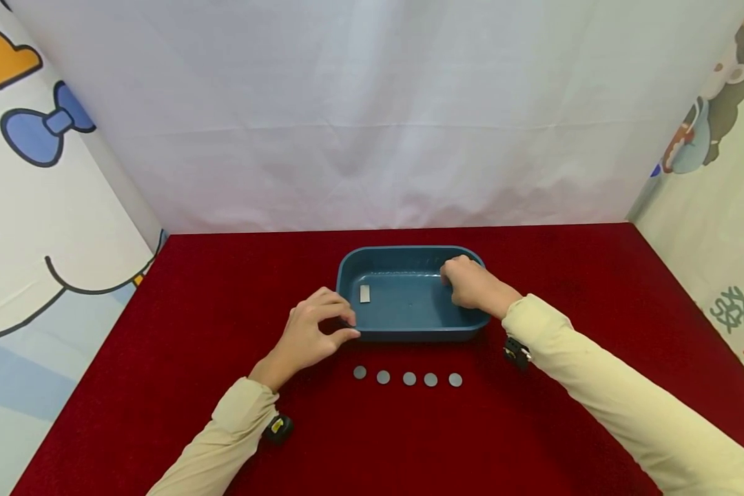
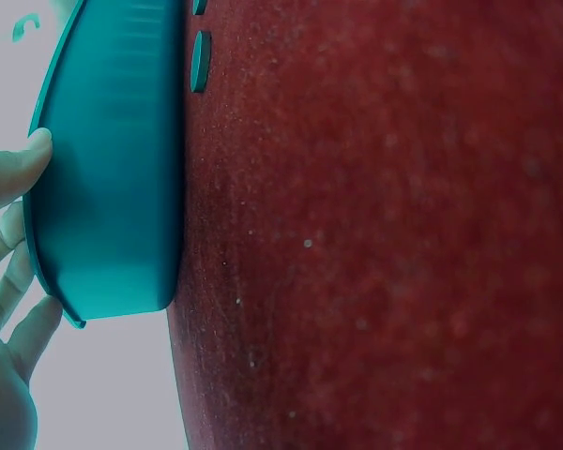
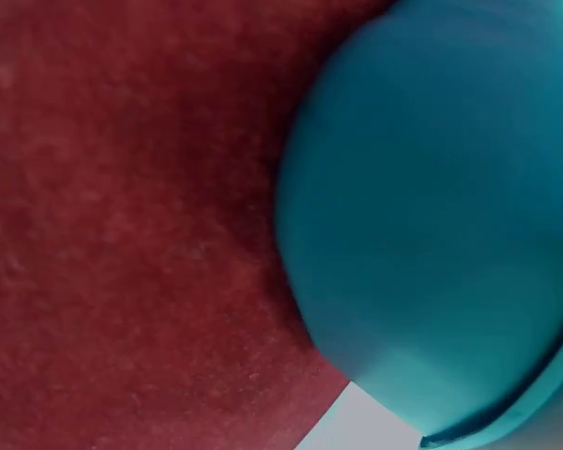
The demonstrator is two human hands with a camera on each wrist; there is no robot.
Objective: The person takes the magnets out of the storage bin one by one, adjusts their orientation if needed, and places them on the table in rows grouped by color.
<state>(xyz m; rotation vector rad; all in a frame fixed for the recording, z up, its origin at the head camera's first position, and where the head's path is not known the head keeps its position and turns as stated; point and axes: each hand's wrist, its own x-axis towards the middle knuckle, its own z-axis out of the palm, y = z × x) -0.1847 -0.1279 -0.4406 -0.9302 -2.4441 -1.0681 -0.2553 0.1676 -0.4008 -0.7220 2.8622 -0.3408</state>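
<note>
A blue rectangular plastic basin [image 1: 409, 334] with rounded corners stands on the red cloth. My left hand [image 1: 316, 327] holds its front left corner, thumb on the front rim and curled fingers along the left rim. In the left wrist view the thumb [image 2: 19, 169] lies on the basin's edge. Inside the basin, near its right end, my right hand [image 1: 471, 284] reaches down with curled fingers; I cannot tell whether they hold anything. A small whitish rectangular piece [image 1: 364, 293] lies on the basin floor at the left. The right wrist view shows only the basin's outer wall [image 3: 432, 216].
Several small grey discs [image 1: 409, 379] lie in a row on the red cloth [image 1: 235, 275] in front of the basin. A white curtain [image 1: 372, 138] hangs behind the table, and printed cloths [image 1: 49, 220] flank both sides.
</note>
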